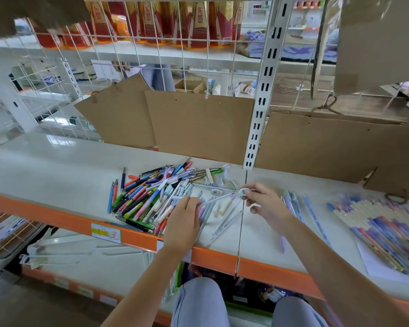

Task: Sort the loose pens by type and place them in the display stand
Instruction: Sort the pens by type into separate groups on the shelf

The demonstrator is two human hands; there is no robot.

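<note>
Pens (149, 194) heaped mid-shelf; left hand (183, 218) fingers curled, pinching a pale pen (216, 199) at pile's edge, right hand (265, 202) pinching its capped end (243, 192). Risk: dragging it scatters neighbours over the orange shelf edge (213, 254). No display stand visible. Price tag (106, 233) reads "元"; red cartons (198, 20) "东鹏".

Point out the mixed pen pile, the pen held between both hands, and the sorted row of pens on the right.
mixed pen pile (149, 192): head view, middle of the heap.
held pen (219, 198): head view, mid-barrel between the hands.
sorted row of pens (383, 230): head view, middle of the row.
</note>
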